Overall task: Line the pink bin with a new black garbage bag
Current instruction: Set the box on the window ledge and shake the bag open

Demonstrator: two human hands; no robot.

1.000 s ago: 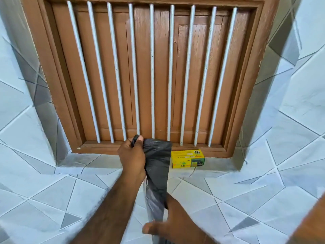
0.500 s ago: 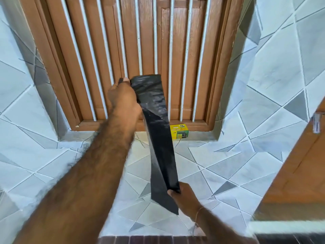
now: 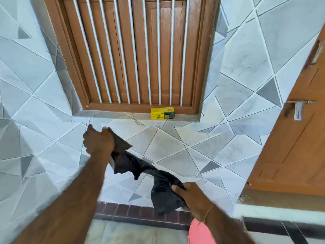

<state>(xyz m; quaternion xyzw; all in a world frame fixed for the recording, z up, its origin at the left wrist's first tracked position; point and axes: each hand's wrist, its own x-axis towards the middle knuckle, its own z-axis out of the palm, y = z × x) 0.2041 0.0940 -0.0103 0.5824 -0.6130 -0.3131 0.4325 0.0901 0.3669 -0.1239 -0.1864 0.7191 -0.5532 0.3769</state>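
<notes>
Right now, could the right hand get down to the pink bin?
Probably yes: the pink bin sits just below the right hand with nothing between, though that hand grips the black bag.

A tiled window ledge (image 3: 123, 118) of pale grey and white stone ran across the middle of the frame, at the foot of a brown wooden shuttered window with white vertical bars (image 3: 133, 50). A small yellow rectangular cardboard box (image 3: 162, 113) stood directly on that ledge, right of centre, close against the bottom rail of the window frame. At the bottom of the frame lay a pale tiled floor (image 3: 133, 234), bordered above by a strip of dark red-brown brick tiles (image 3: 133, 211). A pink plastic bin (image 3: 200, 234) showed only in part at the lower right.
</notes>
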